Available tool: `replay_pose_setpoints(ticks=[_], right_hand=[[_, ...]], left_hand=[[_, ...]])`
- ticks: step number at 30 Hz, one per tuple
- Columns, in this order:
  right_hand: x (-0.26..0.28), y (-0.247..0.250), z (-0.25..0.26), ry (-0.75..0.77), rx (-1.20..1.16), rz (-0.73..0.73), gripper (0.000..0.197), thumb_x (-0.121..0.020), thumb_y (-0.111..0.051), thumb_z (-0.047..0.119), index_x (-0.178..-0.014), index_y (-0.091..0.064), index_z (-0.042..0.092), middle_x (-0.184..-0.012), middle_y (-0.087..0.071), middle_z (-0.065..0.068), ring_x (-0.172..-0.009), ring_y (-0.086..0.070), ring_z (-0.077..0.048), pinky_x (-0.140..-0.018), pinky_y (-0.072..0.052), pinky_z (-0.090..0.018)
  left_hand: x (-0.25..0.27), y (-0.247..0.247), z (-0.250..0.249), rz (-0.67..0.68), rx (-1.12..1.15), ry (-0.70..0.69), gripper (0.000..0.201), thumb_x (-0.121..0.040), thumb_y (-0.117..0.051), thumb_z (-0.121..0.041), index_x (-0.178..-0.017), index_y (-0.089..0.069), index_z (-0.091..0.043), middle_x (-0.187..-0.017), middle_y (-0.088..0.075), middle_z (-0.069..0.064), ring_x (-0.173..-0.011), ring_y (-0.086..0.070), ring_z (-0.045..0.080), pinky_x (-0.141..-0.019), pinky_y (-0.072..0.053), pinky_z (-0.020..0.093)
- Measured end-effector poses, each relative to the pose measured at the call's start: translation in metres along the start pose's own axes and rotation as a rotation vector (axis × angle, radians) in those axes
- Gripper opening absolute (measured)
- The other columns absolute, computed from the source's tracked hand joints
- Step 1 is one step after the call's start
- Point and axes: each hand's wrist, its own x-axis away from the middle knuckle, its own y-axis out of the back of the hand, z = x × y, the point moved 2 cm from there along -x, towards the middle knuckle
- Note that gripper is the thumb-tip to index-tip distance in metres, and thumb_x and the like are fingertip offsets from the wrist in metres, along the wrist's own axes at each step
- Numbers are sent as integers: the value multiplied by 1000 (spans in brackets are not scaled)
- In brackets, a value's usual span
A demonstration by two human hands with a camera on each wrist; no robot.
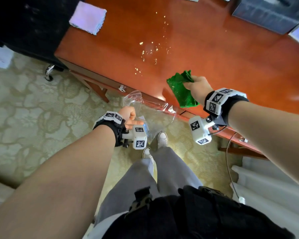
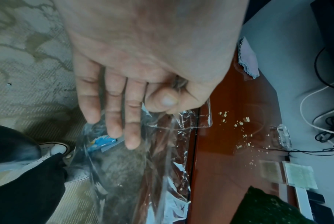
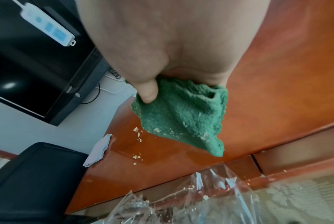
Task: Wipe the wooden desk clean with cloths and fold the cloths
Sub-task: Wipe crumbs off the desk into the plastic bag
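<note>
The bench point(image 1: 205, 49) runs slantwise, its near edge bare of things from the left corner to the green cloth point(image 1: 180, 90). Crumbs point(image 1: 148, 52) scatter across the middle, well apart from the far edge, with bare wood to their right. A pale cloth point(image 1: 87, 17) lies folded at the far left corner, partly over the edge. The right hand point(image 1: 198, 87) grips the bunched green cloth, thumb and fingers curled round it, just above the near edge; the cloth hangs down with crumbs stuck to it. The left hand point(image 1: 129, 116), below the near edge over the carpet point(image 1: 24, 100), pinches a clear plastic bag point(image 1: 145, 107) between thumb and forefinger, the other fingers straight, the bag's mouth touching the edge.
</note>
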Motion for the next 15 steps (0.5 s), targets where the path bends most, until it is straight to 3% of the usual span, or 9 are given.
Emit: replay_pose_setpoints(ticks=[5, 6, 8, 10, 12, 15], right_hand=[[-20, -3, 26, 39, 58, -23, 35, -99, -50, 18, -134, -57, 17, -73, -53, 4, -57, -46, -10, -48, -34, -19], [-26, 0, 31, 49, 68, -27, 35, -99, -50, 18, -134, -57, 16, -77, -56, 2, -60, -49, -11, -51, -36, -20], [-38, 7, 43, 68, 107, -45, 34, -99, -49, 17, -132, -58, 15, -89, -59, -3, -73, -55, -18, -63, -41, -26], [-55, 18, 56, 77, 137, -91, 34, -99, -48, 17, -131, -59, 15, -95, -58, -4, -85, -57, -23, -72, -44, -29], [-78, 30, 68, 83, 155, -144, 34, -99, -47, 18, -131, -59, 15, -96, -57, -4, -85, -54, -21, -74, -43, -26], [-116, 47, 87, 62, 180, -181, 33, -97, -45, 20, -126, -61, 14, -96, -58, -4, -84, -54, -22, -73, -40, -26]], left_hand=[[-6, 12, -9, -31, -5, 7, 28, -81, -36, -8, -57, -26, -19, -94, -63, 8, -86, -75, 20, -67, -46, 33], [-7, 13, -12, -35, -4, 21, 28, -80, -37, -8, -56, -26, -20, -90, -62, 6, -87, -75, 21, -70, -47, 34], [-10, 13, -17, -45, 30, 50, 29, -78, -37, -7, -54, -28, -20, -71, -57, -3, -90, -75, 24, -90, -50, 43], [-18, 12, -22, -44, 74, 60, 34, -77, -37, -6, -46, -33, -20, -67, -50, -5, -90, -75, 26, -105, -44, 50], [-24, 11, -29, -63, 121, 77, 39, -76, -37, -5, -41, -32, -21, -79, -46, 1, -86, -75, 26, -106, -42, 53], [-25, 7, -41, -118, 195, 139, 33, -76, -35, -1, -50, -27, -18, -73, -47, 3, -82, -75, 27, -98, -45, 44]])
